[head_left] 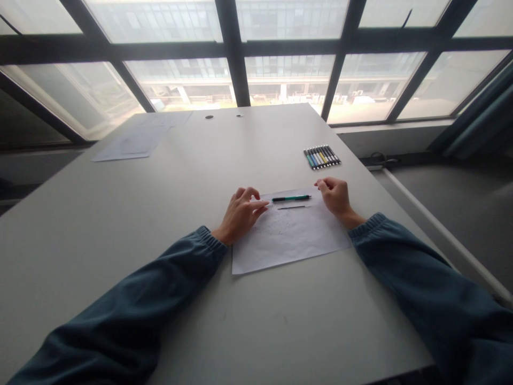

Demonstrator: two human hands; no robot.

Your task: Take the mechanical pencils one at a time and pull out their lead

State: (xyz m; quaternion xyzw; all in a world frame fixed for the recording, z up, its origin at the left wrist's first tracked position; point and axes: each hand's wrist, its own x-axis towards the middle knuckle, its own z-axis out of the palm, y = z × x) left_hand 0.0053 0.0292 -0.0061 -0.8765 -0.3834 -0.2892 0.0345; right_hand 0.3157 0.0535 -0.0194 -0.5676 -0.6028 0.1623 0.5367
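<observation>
A sheet of white paper point(304, 235) with faint marks lies on the table in front of me. Near its far edge rests a green and black pen point(292, 198), and just below that a thin dark rod like a pen refill point(292, 207). My left hand point(242, 213) is over the paper's left edge, its thumb and fingers closed at the pen's left end around something small and pale, too unclear to name. At the paper's right side my right hand point(336, 198) is curled, fingertips pinched together; whatever is between them is too small to make out.
Several pens point(321, 157) lie in a row beyond my right hand. More sheets of paper point(130, 140) are at the far left of the white table point(192, 331). The table's right edge runs close to my right forearm. Windows stand behind the table.
</observation>
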